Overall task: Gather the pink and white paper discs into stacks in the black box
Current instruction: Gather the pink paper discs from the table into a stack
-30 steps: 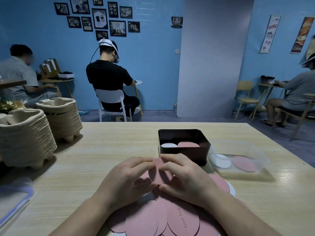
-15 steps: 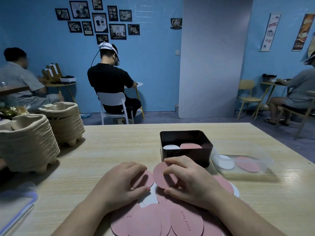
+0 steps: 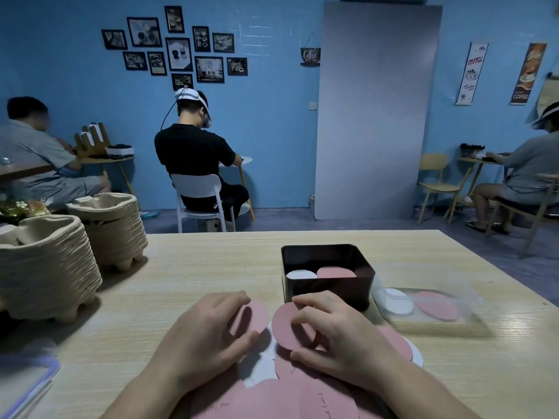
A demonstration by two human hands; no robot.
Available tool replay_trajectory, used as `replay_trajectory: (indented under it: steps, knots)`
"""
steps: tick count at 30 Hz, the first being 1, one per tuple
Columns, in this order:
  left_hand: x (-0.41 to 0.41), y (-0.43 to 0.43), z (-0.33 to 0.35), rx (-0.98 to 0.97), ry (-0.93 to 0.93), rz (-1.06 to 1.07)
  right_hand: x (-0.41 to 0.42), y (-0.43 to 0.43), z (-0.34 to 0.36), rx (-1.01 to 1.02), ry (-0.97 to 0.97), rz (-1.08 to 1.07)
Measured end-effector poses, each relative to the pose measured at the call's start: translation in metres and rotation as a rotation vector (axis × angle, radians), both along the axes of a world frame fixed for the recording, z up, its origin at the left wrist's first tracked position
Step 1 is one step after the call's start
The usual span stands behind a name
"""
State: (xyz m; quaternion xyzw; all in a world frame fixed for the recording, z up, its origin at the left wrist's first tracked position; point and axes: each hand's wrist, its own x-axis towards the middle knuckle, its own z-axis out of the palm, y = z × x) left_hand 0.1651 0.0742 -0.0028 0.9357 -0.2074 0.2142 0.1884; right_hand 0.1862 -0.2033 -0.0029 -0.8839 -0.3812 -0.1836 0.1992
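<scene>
The hands have pulled apart since a second ago, and each now has its own disc! The left hand [image 3: 208,331] pinches the left pink disc [image 3: 257,314] between curled fingers and thumb. The right hand [image 3: 338,337] grips the right pink disc [image 3: 282,326] the same way, over the loose pile [image 3: 266,397]. Still picking up, I'd say. Next they go onto the pink stack [image 3: 335,272] in the black box [image 3: 332,290] just beyond.

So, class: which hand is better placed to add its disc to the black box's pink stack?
Right, probably. The right hand pinches its pink disc just before the black box, below the pink stack; the left hand, holding another disc, sits farther left.
</scene>
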Motion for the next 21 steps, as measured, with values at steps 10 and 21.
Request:
replay_trajectory:
  steps: [10,21]
  knots:
    - [-0.004,-0.02,0.003,0.084,-0.219,-0.125,0.002,0.004,-0.003,0.054,-0.057,0.016]
    - [0.003,-0.026,0.0,0.116,-0.258,-0.219,0.004,0.008,-0.003,0.1,-0.091,0.068]
